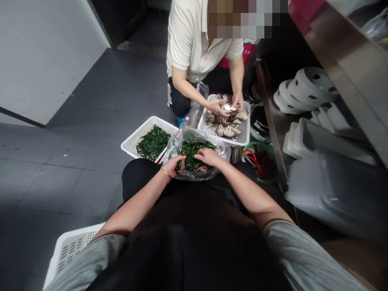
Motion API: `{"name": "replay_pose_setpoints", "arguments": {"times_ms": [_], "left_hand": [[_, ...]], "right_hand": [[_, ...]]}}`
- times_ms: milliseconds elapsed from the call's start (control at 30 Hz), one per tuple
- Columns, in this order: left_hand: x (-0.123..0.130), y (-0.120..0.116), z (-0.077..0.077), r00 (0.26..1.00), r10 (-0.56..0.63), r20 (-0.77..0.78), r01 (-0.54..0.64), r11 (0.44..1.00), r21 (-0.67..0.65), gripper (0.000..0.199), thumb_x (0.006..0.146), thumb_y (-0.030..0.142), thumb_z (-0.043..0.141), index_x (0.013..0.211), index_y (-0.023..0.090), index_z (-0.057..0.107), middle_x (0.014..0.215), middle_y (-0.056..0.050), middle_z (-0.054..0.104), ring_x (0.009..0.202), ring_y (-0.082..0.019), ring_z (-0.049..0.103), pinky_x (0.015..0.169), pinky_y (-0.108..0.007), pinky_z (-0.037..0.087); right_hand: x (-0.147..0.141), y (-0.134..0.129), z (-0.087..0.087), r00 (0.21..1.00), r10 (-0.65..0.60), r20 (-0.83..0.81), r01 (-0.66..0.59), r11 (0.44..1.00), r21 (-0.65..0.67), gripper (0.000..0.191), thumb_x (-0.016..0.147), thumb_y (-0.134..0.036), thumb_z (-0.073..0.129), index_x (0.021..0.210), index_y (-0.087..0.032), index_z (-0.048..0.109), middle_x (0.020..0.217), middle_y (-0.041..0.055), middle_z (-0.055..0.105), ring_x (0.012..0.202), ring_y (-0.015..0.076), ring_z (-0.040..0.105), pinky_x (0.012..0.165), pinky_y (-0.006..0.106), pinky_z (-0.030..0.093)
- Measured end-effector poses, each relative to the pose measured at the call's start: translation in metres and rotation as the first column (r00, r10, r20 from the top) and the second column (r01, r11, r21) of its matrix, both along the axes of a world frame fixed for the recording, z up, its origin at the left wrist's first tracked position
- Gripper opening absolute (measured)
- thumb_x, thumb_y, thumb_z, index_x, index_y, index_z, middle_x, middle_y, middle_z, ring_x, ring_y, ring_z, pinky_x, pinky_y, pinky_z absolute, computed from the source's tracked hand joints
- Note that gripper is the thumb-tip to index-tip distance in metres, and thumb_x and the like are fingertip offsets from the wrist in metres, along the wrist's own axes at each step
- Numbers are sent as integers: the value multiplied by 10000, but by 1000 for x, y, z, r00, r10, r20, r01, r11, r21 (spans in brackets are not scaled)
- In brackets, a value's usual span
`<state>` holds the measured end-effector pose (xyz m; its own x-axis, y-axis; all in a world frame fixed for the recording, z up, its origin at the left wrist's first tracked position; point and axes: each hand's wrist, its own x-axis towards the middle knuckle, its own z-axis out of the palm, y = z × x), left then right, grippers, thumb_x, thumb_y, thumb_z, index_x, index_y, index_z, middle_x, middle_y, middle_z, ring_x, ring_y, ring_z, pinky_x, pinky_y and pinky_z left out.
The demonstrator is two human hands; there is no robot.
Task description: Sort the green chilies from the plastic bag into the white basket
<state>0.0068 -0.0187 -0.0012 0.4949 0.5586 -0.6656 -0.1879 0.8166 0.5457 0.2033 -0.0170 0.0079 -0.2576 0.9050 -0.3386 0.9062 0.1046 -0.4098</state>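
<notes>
A clear plastic bag full of thin green chili peppers lies open in front of my lap. My left hand, with a bracelet at the wrist, is closed around a few green chilies at the bag's left side. Over the right part of the heap, my right hand has its fingers pinched together among the peppers; what they hold, if anything, is too small to make out. Just left of the bag, a white plastic basket holds more green chilies.
Across from me, a person handles mushrooms over another white basket of mushrooms. A green bucket with red-handled scissors stands right. Shelves with plastic tubs line the right. A white basket sits behind my left arm.
</notes>
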Motion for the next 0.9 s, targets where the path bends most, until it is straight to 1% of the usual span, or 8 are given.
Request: {"name": "replay_pose_setpoints", "arguments": {"times_ms": [100, 200, 333, 500, 567, 700, 767, 900], "left_hand": [[-3, 0, 3, 999, 23, -38, -22, 999, 31, 322, 667, 288, 687, 534, 155, 425, 511, -7, 523, 398, -71, 448, 323, -168, 193], [-5, 0, 5, 994, 42, -97, -38, 998, 47, 239, 659, 259, 696, 603, 128, 504, 601, -44, 604, 390, -57, 442, 328, -164, 206], [-4, 0, 1, 996, 47, -77, -49, 999, -20, 299, 656, 320, 741, 623, 127, 515, 466, 51, 441, 341, -27, 336, 331, -150, 155], [9, -2, -8, 995, -28, -99, 26, 999, -22, 389, 618, 407, 784, 604, 134, 506, 442, 55, 423, 344, -40, 355, 335, -163, 181], [10, -4, -9, 984, -34, -172, 42, 998, 41, 387, 597, 384, 798, 577, 139, 500, 418, 53, 427, 332, -46, 355, 332, -176, 187], [4, -6, -5, 961, -119, -250, 167, 969, 181, 300, 612, 358, 772, 627, 125, 583, 363, 63, 403, 296, -53, 322, 322, -196, 170], [0, -7, 1, 941, -197, -274, 271, 926, 264, 280, 606, 342, 771, 632, 125, 594, 360, 56, 420, 300, -55, 328, 326, -200, 181], [-6, -12, 8, 912, -261, -317, 375, 845, 381, 284, 551, 293, 807, 650, 127, 599, 398, 59, 453, 338, -48, 353, 348, -191, 220]], "right_hand": [[3, 36, -17, 966, -235, 110, 223, 969, 107, 355, 906, -440, 480, 1059, -158, 632, 1050, 138, 669, 906, 225, 620, 738, 291, 417], [-1, 47, -23, 972, -226, 67, 216, 968, 124, 211, 877, -325, 530, 960, -171, 648, 992, 98, 678, 887, 208, 617, 746, 280, 422], [-4, 15, -12, 976, -144, -165, 185, 945, 268, 178, 883, -258, 490, 950, -166, 627, 910, 66, 658, 836, 170, 599, 778, 261, 433], [-17, -48, 4, 895, 207, -396, -66, 938, 341, 250, 923, -330, 427, 1013, -214, 629, 1024, 84, 642, 981, 177, 584, 860, 283, 444], [-20, -59, 3, 853, 176, -492, -45, 963, 266, 226, 896, -376, 483, 957, -220, 634, 999, 76, 652, 958, 182, 598, 830, 292, 466], [-15, -49, -7, 696, -326, -640, 246, 945, -214, 400, 863, -567, 448, 726, -203, 540, 507, -33, 524, 459, 122, 520, 473, 233, 431], [-15, -38, -11, 625, -433, -650, 203, 894, -400, 470, 829, -638, 444, 645, -207, 482, 394, -74, 414, 343, 97, 419, 378, 209, 351], [-23, -28, -10, 580, -361, -730, -10, 893, -450, 543, 726, -711, 528, 556, -199, 473, 351, -74, 392, 319, 91, 403, 371, 211, 348]]}}
